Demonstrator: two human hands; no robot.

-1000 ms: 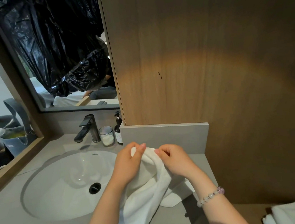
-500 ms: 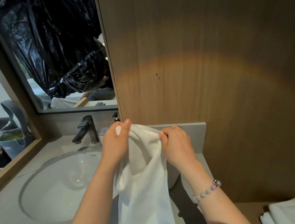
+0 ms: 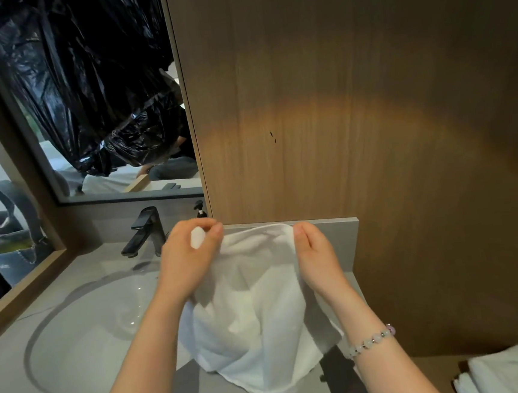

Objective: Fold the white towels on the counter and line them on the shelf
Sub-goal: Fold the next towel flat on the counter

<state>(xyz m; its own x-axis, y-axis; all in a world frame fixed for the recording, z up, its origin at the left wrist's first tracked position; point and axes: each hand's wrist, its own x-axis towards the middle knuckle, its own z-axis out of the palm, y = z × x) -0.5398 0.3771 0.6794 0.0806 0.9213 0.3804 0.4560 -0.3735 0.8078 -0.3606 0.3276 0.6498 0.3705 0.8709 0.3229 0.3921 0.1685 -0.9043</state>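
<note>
Two hands raised | left hand (image 3: 188, 259), right hand (image 3: 316, 254) pinch towel (image 3: 262, 315) corners

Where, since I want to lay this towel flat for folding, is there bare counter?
Bare counter lies left of the sink, up to the wooden ledge. A narrower strip runs in front, between sink and towel. The back by the faucet and pump bottle is crowded; folded towels fill the lower right.

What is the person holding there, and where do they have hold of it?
A towel. The left hand pinches one top corner and the right hand pinches the other; the rest hangs down between them.
</note>
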